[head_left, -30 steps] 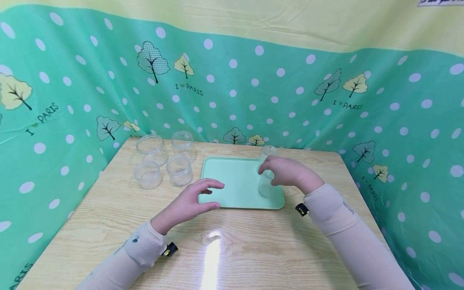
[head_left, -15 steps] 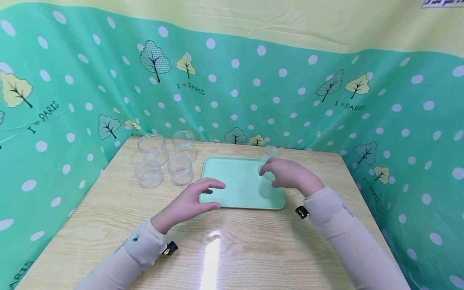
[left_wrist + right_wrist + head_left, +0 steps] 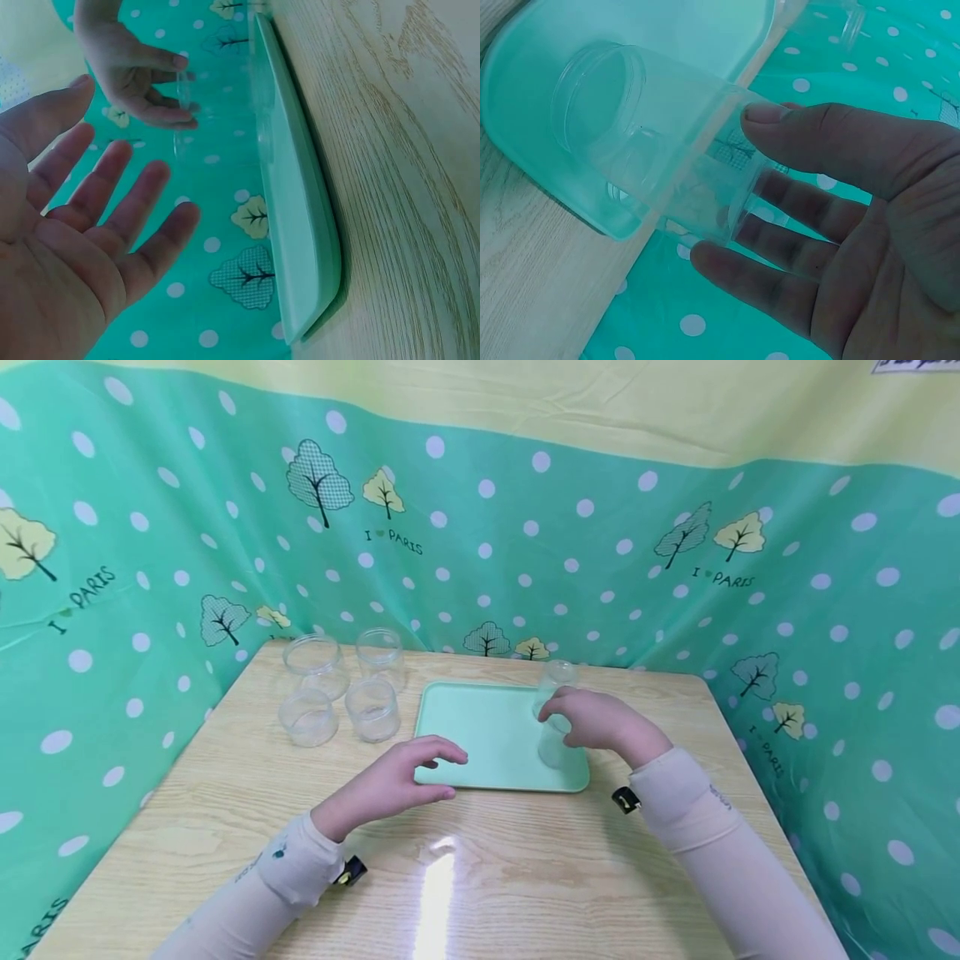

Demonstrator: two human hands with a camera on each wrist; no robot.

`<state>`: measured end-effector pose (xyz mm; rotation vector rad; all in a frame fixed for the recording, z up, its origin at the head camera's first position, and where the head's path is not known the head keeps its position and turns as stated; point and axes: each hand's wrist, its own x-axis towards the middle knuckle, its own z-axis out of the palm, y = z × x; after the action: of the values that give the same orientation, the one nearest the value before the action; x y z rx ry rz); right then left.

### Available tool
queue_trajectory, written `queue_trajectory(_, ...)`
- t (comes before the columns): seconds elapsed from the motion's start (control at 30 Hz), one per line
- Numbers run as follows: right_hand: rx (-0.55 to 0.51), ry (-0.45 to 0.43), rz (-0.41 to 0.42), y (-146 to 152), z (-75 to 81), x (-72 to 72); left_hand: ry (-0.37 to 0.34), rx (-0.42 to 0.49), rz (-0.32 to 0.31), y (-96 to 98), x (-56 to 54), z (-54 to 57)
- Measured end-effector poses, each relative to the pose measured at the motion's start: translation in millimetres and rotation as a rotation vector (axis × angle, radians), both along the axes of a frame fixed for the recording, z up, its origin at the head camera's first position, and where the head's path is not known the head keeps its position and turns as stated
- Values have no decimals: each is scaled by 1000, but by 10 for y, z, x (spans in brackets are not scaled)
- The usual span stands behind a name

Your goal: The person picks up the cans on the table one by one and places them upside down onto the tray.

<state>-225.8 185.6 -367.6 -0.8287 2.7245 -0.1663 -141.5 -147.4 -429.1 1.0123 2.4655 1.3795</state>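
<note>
My right hand (image 3: 600,720) holds a clear plastic jar (image 3: 553,750) from above, over the right end of the pale green tray (image 3: 480,735). In the right wrist view, the thumb and fingers lie around the near end of this jar (image 3: 660,142), and its threaded end points at the tray. It looks stood mouth down, though its contact with the tray is hard to see. My left hand (image 3: 393,777) hovers at the tray's front left, fingers spread and holding nothing. The left wrist view shows its bare palm (image 3: 60,285).
Several clear jars stand left of the tray: a wide one (image 3: 313,664), a taller one (image 3: 378,656) and two short ones, a left (image 3: 308,718) and a right (image 3: 372,710). Another clear jar (image 3: 558,672) appears behind the right hand. A patterned curtain (image 3: 480,527) encloses the wooden table (image 3: 510,877).
Almost nothing differs. The head view shifts slightly, and my left hand sinks a little. The right hand stays at the jar.
</note>
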Motion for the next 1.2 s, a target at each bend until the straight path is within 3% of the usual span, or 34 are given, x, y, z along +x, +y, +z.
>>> queue_trajectory(0.73, -31, -2, 6, -10, 28, 34, 8, -99, -43, 12, 9, -24)
queue_trajectory(1.2, -162, 122, 6, 76, 109, 189, 61, -118, -53, 2, 3, -16)
